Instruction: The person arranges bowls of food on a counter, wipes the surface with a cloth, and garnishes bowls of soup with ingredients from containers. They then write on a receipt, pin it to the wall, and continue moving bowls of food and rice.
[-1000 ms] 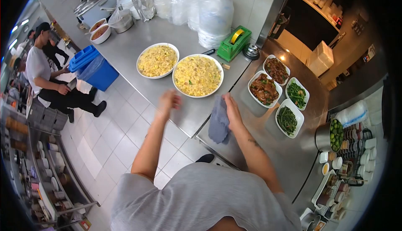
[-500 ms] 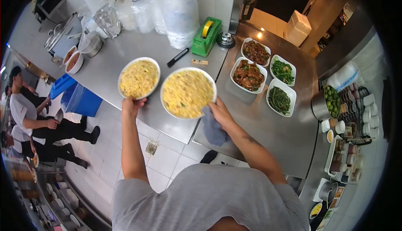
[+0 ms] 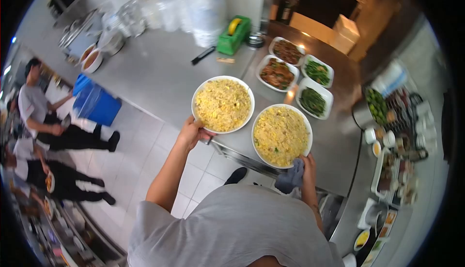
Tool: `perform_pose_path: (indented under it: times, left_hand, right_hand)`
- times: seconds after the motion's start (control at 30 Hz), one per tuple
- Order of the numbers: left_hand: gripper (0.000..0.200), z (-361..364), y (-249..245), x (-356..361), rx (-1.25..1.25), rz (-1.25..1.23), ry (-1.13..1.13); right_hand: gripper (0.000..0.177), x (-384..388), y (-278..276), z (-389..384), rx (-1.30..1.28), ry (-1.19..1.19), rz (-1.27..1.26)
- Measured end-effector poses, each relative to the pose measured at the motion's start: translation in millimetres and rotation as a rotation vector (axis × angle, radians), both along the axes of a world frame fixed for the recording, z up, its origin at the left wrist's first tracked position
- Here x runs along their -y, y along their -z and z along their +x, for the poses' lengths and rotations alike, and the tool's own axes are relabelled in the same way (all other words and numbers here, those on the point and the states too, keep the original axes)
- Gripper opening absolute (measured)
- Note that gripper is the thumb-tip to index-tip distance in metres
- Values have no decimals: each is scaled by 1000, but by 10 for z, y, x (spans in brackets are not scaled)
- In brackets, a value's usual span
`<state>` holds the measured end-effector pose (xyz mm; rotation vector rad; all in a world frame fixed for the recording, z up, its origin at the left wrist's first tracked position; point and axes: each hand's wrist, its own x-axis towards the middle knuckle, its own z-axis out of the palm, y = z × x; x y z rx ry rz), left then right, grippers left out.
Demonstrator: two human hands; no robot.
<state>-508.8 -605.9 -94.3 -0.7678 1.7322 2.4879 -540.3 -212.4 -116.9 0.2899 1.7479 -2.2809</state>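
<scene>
My left hand [image 3: 193, 132] grips the near rim of a round white bowl of fried rice [image 3: 223, 104], thumb at the edge and fingers beneath. A second bowl of fried rice [image 3: 281, 136], a little nearer and to the right, is held at its lower right rim by my right hand [image 3: 307, 169]. A grey cloth [image 3: 290, 177] hangs from that same hand, bunched against the bowl. Both bowls are level, full of yellow egg rice, and overlap the steel counter's front edge in this view. Beyond them stand white dishes of browned meat [image 3: 277, 73] and green vegetables [image 3: 312, 99].
A green tape dispenser [image 3: 233, 35], a black marker [image 3: 203, 55] and plastic-wrapped stacks [image 3: 207, 13] lie along the back of the steel counter [image 3: 160, 68]. A pot of green limes [image 3: 364, 114] stands at right. Two people [image 3: 41, 105] stand at left beside a blue bin [image 3: 99, 106].
Both hands have carried the two rice bowls to the right, the right one also nearer my body. My view has shifted slightly; the dishes of meat and vegetables stay put.
</scene>
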Motion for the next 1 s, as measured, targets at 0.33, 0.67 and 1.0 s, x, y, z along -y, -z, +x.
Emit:
perform_pose_path:
  times: [0.33, 0.67, 1.0]
  left_hand:
    - [35, -318, 50, -596, -50, 82, 176]
    - [37, -473, 48, -728, -103, 139, 138]
    - [43, -366, 282, -599, -163, 206, 171]
  right_hand:
    - [28, -433, 66, -37, -93, 196, 21]
    - [20, -535, 82, -386, -101, 196, -16]
    - [29, -409, 231, -325, -134, 150, -127]
